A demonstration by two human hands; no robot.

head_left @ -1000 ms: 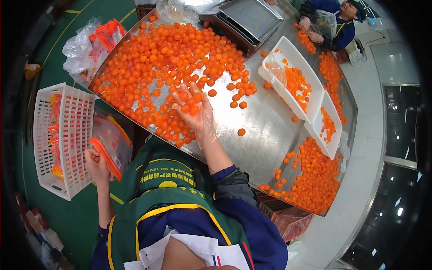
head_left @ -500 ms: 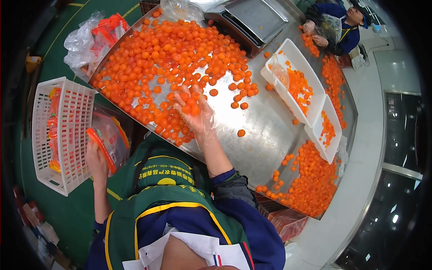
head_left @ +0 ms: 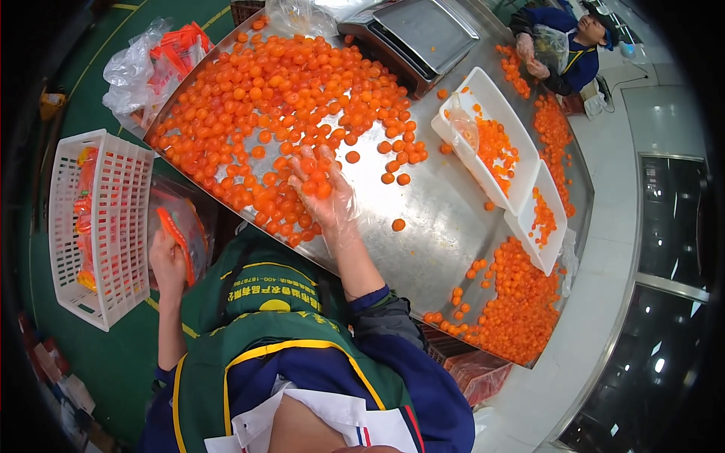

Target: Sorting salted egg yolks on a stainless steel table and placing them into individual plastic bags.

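Head view: left hand [head_left: 167, 262] is clutching a clear, orange-edged plastic bag [head_left: 195, 235]; well apart, right hand [head_left: 334, 205] is cupping glossy orange balls [head_left: 319, 186]

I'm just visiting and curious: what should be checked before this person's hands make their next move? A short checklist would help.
1. Right hand covered: ok, a clear glove shows.
2. Orange fruits in that palm: ok, several lie there.
3. Left hand on the bag: ok, it grips the orange edge.
4. Bag's mouth open: cannot tell from this angle.
5. All the fruit in one pile: not ok, some lie scattered on the metal table.
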